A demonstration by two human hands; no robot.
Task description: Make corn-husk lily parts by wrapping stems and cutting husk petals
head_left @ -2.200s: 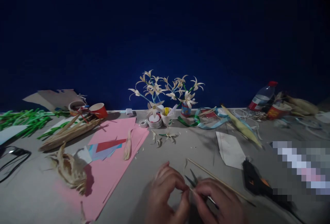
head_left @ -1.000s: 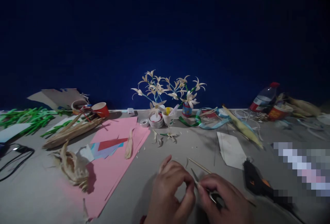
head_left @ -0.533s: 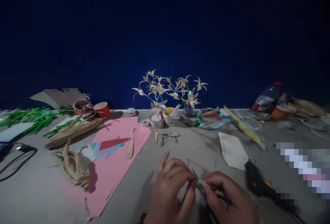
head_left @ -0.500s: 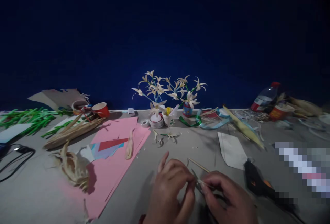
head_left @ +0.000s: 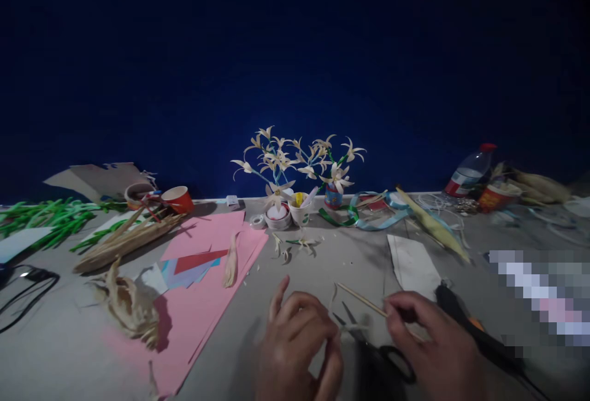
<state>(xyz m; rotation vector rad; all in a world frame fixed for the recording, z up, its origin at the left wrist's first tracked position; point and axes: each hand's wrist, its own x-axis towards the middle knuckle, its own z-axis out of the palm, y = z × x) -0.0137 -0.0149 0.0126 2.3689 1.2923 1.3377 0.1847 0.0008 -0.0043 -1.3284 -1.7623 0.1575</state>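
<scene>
My left hand (head_left: 302,345) is closed in a pinch, thumb against forefinger, with the little finger raised. From its fingertips a small pale strip (head_left: 359,327), blurred and resembling corn husk, sticks out to the right. To the right, my right hand (head_left: 433,342) pinches the near end of a thin wooden stick (head_left: 362,298), which slants away to the left. Between the hands lie scissors (head_left: 396,359) with black handles, blades apart. Beyond the hands, small pale flower pieces (head_left: 302,243) rest on the table.
Husk flowers (head_left: 279,161) stand in small cups at the back. Pink paper (head_left: 203,309) and a dried husk (head_left: 131,305) lie left. White paper (head_left: 412,266), a black glue gun (head_left: 465,321), ribbons (head_left: 382,221) and a plastic bottle (head_left: 470,170) are to the right.
My right hand has let go of the pale strip, moved right and taken the wooden stick by its near end. My left hand keeps the strip. The scissors show more now.
</scene>
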